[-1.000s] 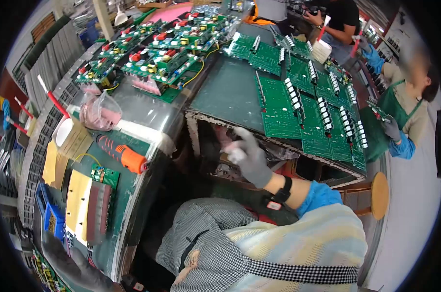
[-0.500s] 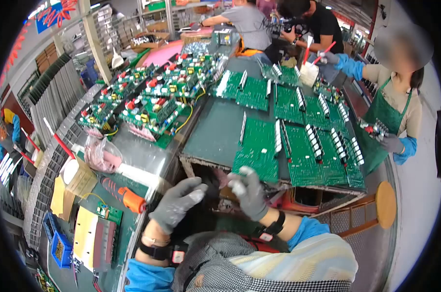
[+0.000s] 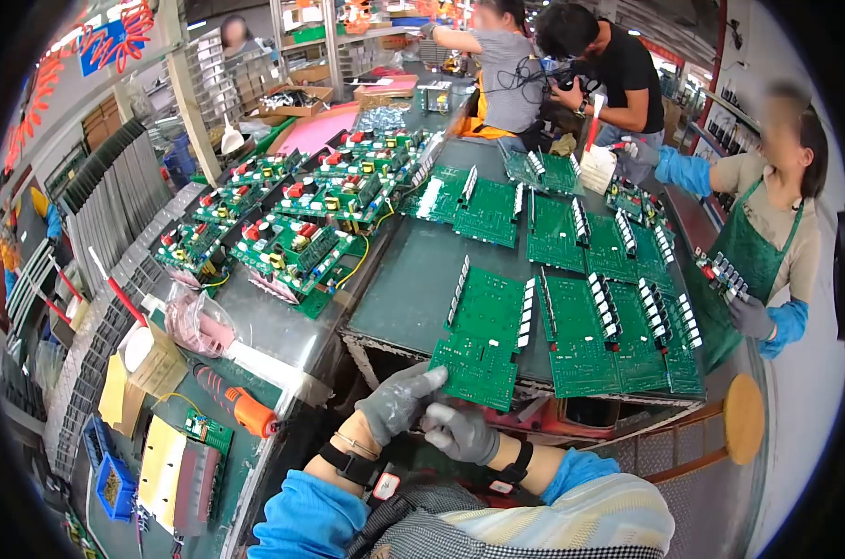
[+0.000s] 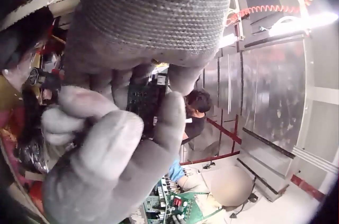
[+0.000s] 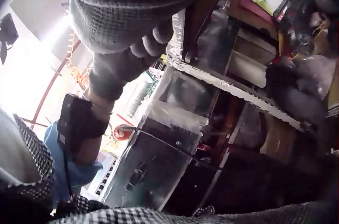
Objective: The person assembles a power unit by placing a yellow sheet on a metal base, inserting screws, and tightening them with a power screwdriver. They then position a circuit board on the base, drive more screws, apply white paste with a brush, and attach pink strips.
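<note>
Green circuit board (image 3: 478,368) lies at the near edge of the dark worktable (image 3: 413,270), just below centre of the head view, jutting a little over that edge. Our left hand (image 3: 396,401) reaches its lower-left corner with loosely extended fingers, gripping nothing. Our right hand (image 3: 460,433) sits just beside it, lower in the frame, fingers curled — we cannot tell whether it holds anything.

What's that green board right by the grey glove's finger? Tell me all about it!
The green circuit board is a flat, bare-looking rectangle speckled with tiny pale dots. It lies slightly askew at the front edge of the dark worktable. The left hand, in a grey glove, reaches its near left corner with one straight finger. A second board lies right behind it.
</note>
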`<action>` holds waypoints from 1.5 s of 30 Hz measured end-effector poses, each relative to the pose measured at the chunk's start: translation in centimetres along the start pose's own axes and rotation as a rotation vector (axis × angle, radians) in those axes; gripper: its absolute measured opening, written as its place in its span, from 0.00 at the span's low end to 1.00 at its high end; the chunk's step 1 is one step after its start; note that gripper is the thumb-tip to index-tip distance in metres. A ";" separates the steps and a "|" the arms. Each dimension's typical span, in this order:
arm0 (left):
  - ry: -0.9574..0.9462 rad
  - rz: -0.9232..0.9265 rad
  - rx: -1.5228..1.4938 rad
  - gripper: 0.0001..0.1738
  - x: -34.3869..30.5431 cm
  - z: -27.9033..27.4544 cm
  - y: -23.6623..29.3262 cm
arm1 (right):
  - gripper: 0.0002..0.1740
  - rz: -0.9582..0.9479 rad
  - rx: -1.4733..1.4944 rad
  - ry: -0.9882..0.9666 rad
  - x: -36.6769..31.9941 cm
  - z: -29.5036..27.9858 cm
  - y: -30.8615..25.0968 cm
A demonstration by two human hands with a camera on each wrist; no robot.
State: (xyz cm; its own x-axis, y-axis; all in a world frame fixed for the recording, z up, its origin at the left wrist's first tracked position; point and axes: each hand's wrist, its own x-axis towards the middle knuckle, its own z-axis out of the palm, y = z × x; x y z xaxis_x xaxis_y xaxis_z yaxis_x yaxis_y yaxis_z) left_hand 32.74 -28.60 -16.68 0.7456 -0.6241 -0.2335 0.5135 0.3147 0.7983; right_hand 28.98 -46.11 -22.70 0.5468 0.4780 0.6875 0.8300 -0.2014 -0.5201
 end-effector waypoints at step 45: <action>1.265 1.236 0.076 0.42 -40.6 7.1 -8.7 | 0.37 0.078 1.287 -0.950 30.7 11.7 -12.1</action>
State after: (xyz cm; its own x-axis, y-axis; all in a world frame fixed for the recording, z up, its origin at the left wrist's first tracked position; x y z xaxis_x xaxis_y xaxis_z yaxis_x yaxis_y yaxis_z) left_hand -4.97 -11.06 -10.19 0.5063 0.8246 0.2525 -0.5426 0.0770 0.8365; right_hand 34.50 -19.02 -1.20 -0.0897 0.9340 0.3460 -0.1052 0.3365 -0.9358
